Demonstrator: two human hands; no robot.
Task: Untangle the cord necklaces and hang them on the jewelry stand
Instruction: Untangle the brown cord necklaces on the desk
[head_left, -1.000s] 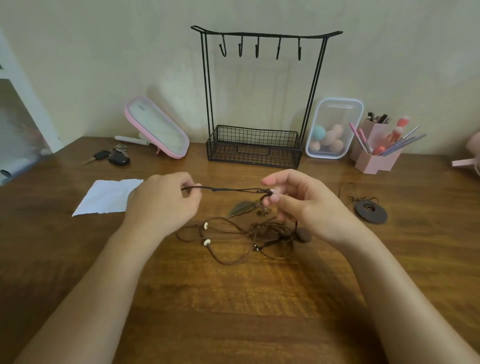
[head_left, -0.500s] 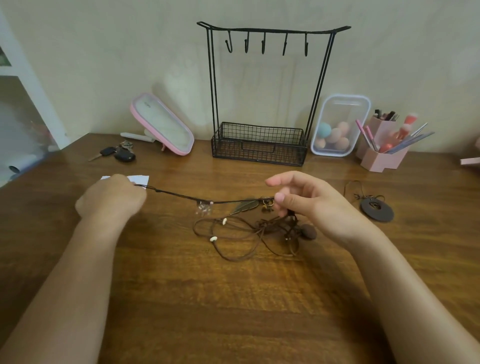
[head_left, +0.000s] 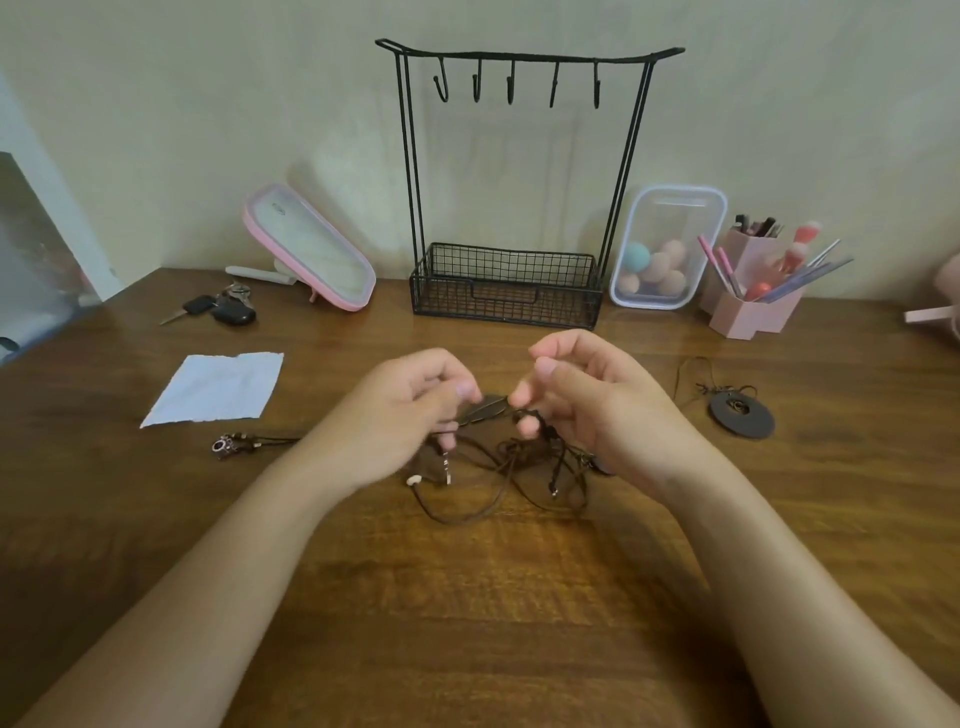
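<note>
A tangle of brown cord necklaces (head_left: 498, 470) lies on the wooden table (head_left: 467, 597), with a dark leaf pendant (head_left: 484, 408) at its top. My left hand (head_left: 410, 410) pinches a cord beside the leaf, and a small metal piece dangles under its fingers. My right hand (head_left: 597, 405) curls its fingers on dark cords at the tangle's right side; motion blurs both grips. One cord necklace with a metal bead pendant (head_left: 228, 446) lies apart on the left. Another with a round dark disc (head_left: 740, 413) lies on the right. The black wire jewelry stand (head_left: 509, 283) stands behind, its hooks (head_left: 511, 83) bare.
A white paper scrap (head_left: 215, 387) and keys (head_left: 223, 309) lie at the left, with a pink mirror (head_left: 311, 249) behind them. A clear box of sponges (head_left: 667, 247) and a pink brush holder (head_left: 753, 296) stand to the right of the stand.
My left hand drew one cord out to the left, left the bead-pendant necklace lying there, and came back to the tangle. My right hand stayed at the tangle.
</note>
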